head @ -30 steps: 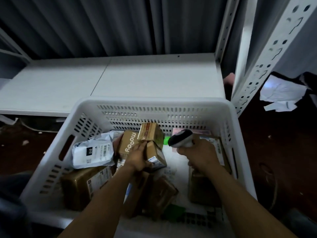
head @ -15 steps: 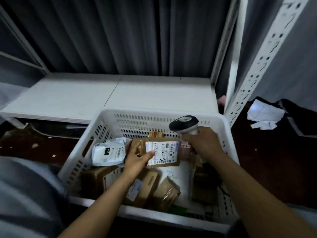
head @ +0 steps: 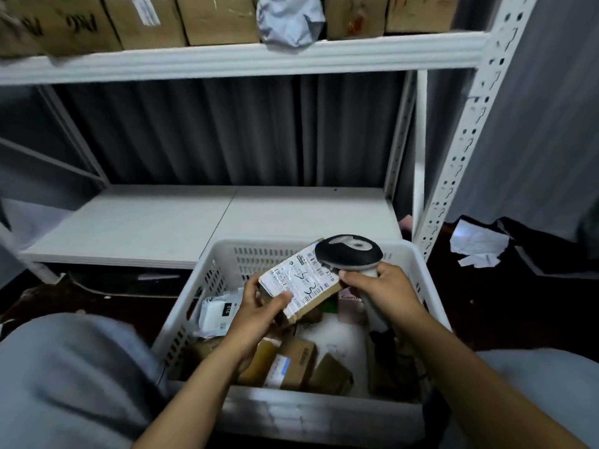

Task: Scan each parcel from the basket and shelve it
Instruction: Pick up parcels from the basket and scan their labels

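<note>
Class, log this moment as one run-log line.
stage: scanning | left hand: holds parcel above basket | right hand: aims scanner at its label

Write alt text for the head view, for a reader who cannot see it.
A person's left hand holds a small labelled parcel above a white basket of other parcels, while the right hand holds a scanner over it. Behind stands a white rack, cardboard boxes on its upper shelf.
</note>
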A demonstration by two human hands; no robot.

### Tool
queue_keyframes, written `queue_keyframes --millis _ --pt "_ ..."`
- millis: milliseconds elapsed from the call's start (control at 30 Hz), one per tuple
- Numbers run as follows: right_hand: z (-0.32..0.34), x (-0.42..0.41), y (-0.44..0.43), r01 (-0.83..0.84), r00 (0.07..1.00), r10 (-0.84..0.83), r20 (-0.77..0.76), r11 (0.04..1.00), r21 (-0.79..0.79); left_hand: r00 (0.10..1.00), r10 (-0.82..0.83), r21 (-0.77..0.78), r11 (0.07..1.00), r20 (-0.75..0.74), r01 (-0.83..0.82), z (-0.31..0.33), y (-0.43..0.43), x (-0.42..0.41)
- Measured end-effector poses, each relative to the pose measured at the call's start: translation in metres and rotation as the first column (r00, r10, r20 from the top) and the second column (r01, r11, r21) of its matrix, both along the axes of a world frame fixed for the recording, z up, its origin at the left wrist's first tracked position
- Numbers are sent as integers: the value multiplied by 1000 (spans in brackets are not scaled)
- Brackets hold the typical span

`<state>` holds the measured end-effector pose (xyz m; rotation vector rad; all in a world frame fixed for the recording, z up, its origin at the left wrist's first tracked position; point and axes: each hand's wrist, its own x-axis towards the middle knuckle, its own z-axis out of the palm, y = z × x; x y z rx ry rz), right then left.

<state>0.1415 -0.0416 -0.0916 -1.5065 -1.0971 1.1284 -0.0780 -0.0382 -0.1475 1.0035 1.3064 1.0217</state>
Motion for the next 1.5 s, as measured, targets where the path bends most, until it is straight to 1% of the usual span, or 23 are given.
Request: queue_keyframes --millis 100,167,200,300,333,400,433,500,633,767,1033,1300,1400,1500 --pt "-1 -2 -1 -31 999 30 -45 1000 -5 992 -94 10 995 -90 95 3 -1 -7" --pt "0 -4 -1 -70 995 69 -77 998 -5 988 -78 12 997 -133 80 3 -1 -13" --pt "0 -5 0 -93 994 93 -63 996 -6 988 -41 17 999 -148 44 6 -1 -16" --pt "-2 -6 5 -166 979 169 116 986 -35 975 105 84 992 -196 -90 9 1 -26" --pt "-1 -6 7 -190 966 197 166 980 -57 961 143 107 987 -235 -121 10 2 -31" --pt "2 -7 9 -231 942 246 229 969 -93 938 160 151 981 -309 -118 10 5 -42" --pt "4 -7 11 -248 937 265 229 964 -100 932 159 164 980 -326 -110 9 6 -47" --pt "7 -6 13 -260 938 279 205 959 -115 931 164 171 979 -326 -113 7 6 -56" --pt "11 -3 15 -279 924 306 228 949 -145 935 211 178 970 -285 -164 -2 7 -66" --pt "17 -1 14 -282 926 306 222 950 -132 941 230 178 966 -248 -189 -6 8 -69" --pt "23 -4 13 -264 940 285 186 956 -129 950 218 180 967 -224 -179 -5 7 -70" --pt "25 -8 14 -294 937 312 156 947 -131 951 228 178 965 -209 -192 -1 7 -69" --pt "25 -9 13 -270 942 284 180 958 -95 951 250 164 961 -183 -221 7 6 -65" --pt "31 -17 13 -224 963 224 147 974 -14 956 235 175 963 -178 -204 20 5 -59"
